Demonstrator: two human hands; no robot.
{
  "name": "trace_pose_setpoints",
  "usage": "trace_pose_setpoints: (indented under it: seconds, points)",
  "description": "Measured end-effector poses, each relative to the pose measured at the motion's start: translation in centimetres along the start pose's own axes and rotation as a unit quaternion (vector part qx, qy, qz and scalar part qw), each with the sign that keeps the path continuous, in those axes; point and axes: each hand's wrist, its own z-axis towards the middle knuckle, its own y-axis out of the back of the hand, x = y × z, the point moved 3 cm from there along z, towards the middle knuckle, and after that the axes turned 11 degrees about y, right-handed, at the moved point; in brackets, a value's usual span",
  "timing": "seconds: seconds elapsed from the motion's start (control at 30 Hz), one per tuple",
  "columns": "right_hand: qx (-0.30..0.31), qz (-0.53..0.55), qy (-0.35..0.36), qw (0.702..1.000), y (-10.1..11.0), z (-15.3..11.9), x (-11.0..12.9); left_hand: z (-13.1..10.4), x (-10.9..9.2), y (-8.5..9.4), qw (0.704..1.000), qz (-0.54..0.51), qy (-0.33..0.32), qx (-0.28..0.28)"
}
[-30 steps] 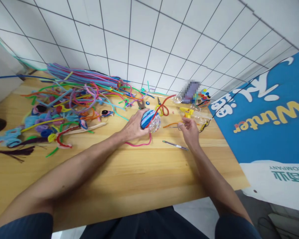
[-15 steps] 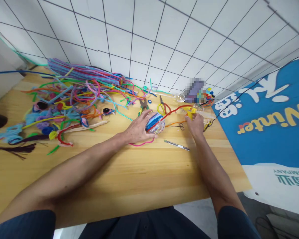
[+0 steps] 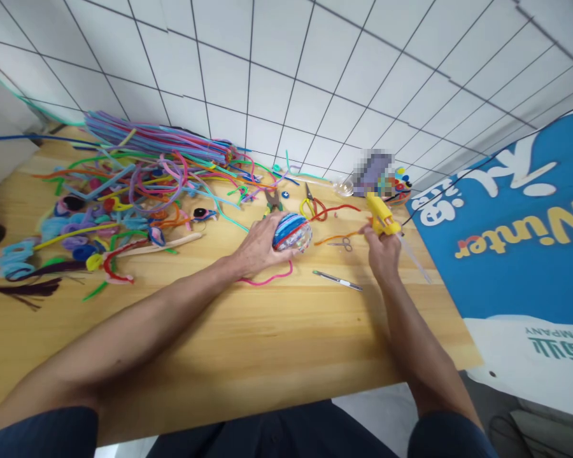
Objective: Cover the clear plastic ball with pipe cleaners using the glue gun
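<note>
My left hand (image 3: 259,247) is wrapped round the left side of a ball (image 3: 293,233) covered partly in blue, white and red strands, above the wooden table. A red pipe cleaner (image 3: 337,208) runs from the ball toward the right. Raised at the right, my right hand (image 3: 382,251) grips a yellow glue gun (image 3: 381,215) with a clear glue stick (image 3: 415,257) at its back. An orange pipe cleaner (image 3: 337,237) lies between the ball and that hand. Below the ball curves a pink pipe cleaner (image 3: 271,280).
Tangled pipe cleaners (image 3: 148,184) cover the table's (image 3: 248,350) left side. Pliers (image 3: 273,202), yellow and red scissors (image 3: 309,205), small scissors (image 3: 346,243) and a craft knife (image 3: 338,280) lie around the ball. A tiled wall (image 3: 277,76) stands behind; a blue banner (image 3: 516,267) is at the right.
My right hand has lifted the glue gun off the table and turned it. The red pipe cleaner's free end has dropped lower. My left hand and the ball have shifted slightly left.
</note>
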Motion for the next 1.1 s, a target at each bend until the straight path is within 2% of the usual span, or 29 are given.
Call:
trace_pose_setpoints:
  seconds: [0.1,0.17,0.27,0.4,0.5,0.6,0.67,0.83,1.1]
  points:
    - [0.027,0.052,-0.037,0.998,-0.6,-3.4,2.5,0.0,0.3,-0.1,1.000,-0.020,0.020,0.006]
    - [0.109,0.062,-0.037,0.991,-1.3,-5.2,4.0,-0.1,0.4,-0.1,0.999,-0.035,0.029,0.006]
    - [0.187,0.022,0.023,0.982,-1.5,-6.3,5.6,-0.1,0.4,-0.1,0.999,-0.046,0.015,0.010]
    - [0.214,-0.046,0.128,0.967,-1.4,-5.9,6.3,-0.1,0.5,-0.2,0.999,-0.044,-0.014,0.009]
    - [0.242,-0.074,0.217,0.943,-1.5,-5.9,6.3,-0.1,0.7,-0.3,0.998,-0.044,-0.033,0.004]
    - [0.247,-0.077,0.305,0.917,-1.6,-6.1,6.3,-0.2,0.8,-0.4,0.997,-0.045,-0.054,0.002]
    - [0.239,-0.089,0.333,0.908,-1.7,-6.2,6.2,-0.2,0.8,-0.5,0.997,-0.047,-0.062,0.001]
    - [0.219,-0.140,0.351,0.900,-1.7,-6.1,5.7,-0.3,0.8,-0.5,0.995,-0.047,-0.085,0.001]
    - [0.197,-0.129,0.393,0.889,-1.8,-6.4,6.2,-0.3,0.8,-0.4,0.993,-0.046,-0.113,0.002]
